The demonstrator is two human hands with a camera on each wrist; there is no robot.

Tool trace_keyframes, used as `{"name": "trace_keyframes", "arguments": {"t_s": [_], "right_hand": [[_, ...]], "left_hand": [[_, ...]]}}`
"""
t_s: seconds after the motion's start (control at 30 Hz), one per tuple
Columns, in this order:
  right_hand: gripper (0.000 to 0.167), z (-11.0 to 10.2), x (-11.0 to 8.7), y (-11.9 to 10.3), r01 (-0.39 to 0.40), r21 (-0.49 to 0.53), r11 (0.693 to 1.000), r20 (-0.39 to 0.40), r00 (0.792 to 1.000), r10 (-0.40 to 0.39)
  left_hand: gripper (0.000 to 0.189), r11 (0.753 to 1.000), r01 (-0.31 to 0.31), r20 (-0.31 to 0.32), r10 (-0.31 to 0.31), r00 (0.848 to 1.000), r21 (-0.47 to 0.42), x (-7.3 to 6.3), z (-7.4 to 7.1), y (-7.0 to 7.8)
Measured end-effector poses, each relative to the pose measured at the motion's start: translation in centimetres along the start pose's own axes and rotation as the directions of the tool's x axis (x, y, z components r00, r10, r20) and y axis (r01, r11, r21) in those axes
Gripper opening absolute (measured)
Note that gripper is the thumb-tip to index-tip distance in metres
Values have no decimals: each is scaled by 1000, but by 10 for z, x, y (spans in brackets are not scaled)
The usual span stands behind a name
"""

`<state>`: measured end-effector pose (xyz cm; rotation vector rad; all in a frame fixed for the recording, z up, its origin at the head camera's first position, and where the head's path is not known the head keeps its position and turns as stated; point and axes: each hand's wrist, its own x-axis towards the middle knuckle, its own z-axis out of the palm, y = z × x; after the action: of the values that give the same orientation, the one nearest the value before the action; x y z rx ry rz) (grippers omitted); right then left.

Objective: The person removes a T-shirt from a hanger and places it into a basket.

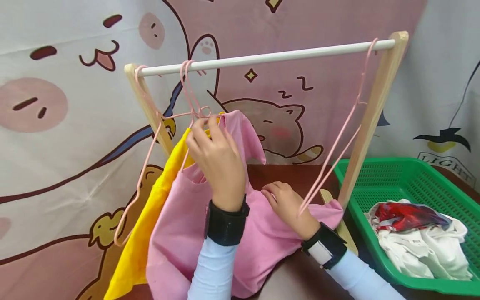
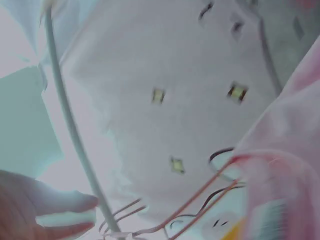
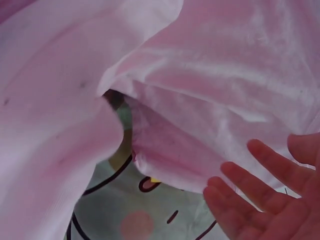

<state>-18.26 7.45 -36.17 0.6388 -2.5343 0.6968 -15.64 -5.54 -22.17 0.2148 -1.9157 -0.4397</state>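
Observation:
A pink shirt (image 1: 202, 208) hangs crookedly from a pink hanger (image 1: 189, 91) on the rail, one sleeve raised and the body drooping right. My left hand (image 1: 219, 160) is up at its collar, just below the hanger's hook. In the left wrist view, the fingers of that hand (image 2: 45, 207) look straight, with a gap between them. Lower down, my right hand (image 1: 286, 204) lies against the shirt's right part. In the right wrist view, this hand (image 3: 270, 200) has its fingers spread beside the pink cloth (image 3: 210, 100). A yellow garment (image 1: 157, 204) hangs right behind the pink shirt.
The white rail (image 1: 262, 58) sits on wooden posts (image 1: 375, 112). Bare pink hangers hang at the left end (image 1: 144, 166) and right end (image 1: 337, 150), the latter in front of my right forearm. A green basket (image 1: 397, 166) holds white and red clothes (image 1: 420, 241).

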Motion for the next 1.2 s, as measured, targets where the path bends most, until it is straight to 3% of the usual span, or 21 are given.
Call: {"name": "trace_keyframes", "arguments": {"t_s": [0.07,0.13,0.3,0.47,0.63,0.73,0.87,0.97,1.03,1.13,1.2], "right_hand": [[16,2,-2,-1,-36,24,999,9,999,36],[16,2,-4,0,-47,30,998,5,999,47],[14,-1,-6,3,-23,51,998,-15,1000,24],[15,-9,-2,5,-33,99,995,-4,999,34],[18,-16,1,5,-36,136,990,32,999,32],[22,-23,5,9,-21,172,985,32,999,15],[30,-48,21,19,8,243,970,-62,998,7],[34,-68,36,24,43,280,959,-179,984,8],[36,-75,43,25,73,272,959,-203,979,-17],[41,-73,48,25,154,235,960,-160,980,-118],[40,-65,48,27,239,240,941,-113,970,-217]], "left_hand": [[30,995,78,-2,-78,997,61,13,-2,4],[33,983,142,59,-150,987,119,23,-2,4],[31,966,216,176,-240,955,145,39,7,-4],[21,968,245,239,-249,939,44,51,11,-12],[20,957,241,221,-203,954,-161,56,-3,-10],[23,952,187,159,-150,976,-244,51,-23,-4],[23,945,102,102,-73,992,-311,33,-46,2],[21,939,74,128,-32,991,-336,15,-54,3],[20,939,53,155,1,988,-340,2,-55,2],[20,948,29,209,40,977,-318,-16,-52,-2],[20,952,19,238,57,970,-306,-26,-49,-4]]}}
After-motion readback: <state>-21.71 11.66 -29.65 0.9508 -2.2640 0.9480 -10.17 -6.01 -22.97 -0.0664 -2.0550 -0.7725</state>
